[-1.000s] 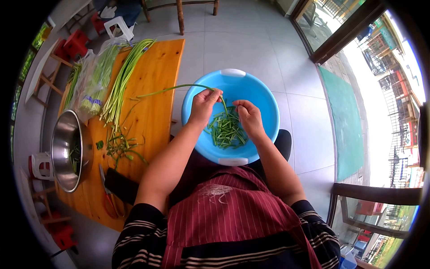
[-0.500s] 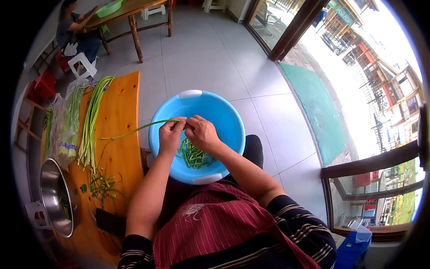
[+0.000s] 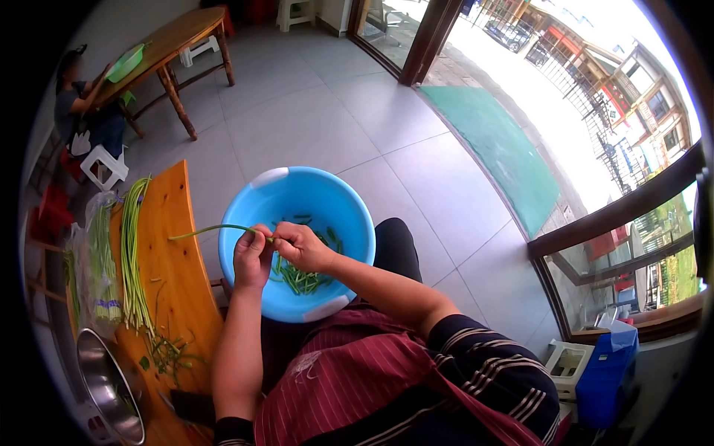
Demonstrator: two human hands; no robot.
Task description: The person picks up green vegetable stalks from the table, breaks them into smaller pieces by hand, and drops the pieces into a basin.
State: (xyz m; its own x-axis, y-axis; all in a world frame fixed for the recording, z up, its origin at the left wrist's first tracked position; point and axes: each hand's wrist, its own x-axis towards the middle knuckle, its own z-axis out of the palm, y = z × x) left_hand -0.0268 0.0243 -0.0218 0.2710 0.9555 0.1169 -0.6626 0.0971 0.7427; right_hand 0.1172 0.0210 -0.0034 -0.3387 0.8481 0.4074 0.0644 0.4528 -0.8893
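Observation:
Over the blue basin [image 3: 245,201], my left hand [image 3: 253,259] pinches a long green stem [image 3: 216,228] that arches out to the left above the wooden table. My right hand [image 3: 301,247] is closed on the same stem's end, right beside the left fingers. Short cut green pieces [image 3: 301,281] lie in the bottom of the basin. A bundle of long stems [image 3: 132,253] rests on the table [image 3: 175,238], with thin scraps [image 3: 169,353] below it.
A steel bowl [image 3: 93,372] stands at the table's lower left, near a bagged bundle [image 3: 103,260]. A person [image 3: 71,104] sits at a far table [image 3: 182,30] with a green basin [image 3: 125,63]. Blue box [image 3: 606,372] at right.
The view has turned, so the basin and table sit lower and further left. My hands, apart a second ago, have come together on the stem. The seated person shows more fully.

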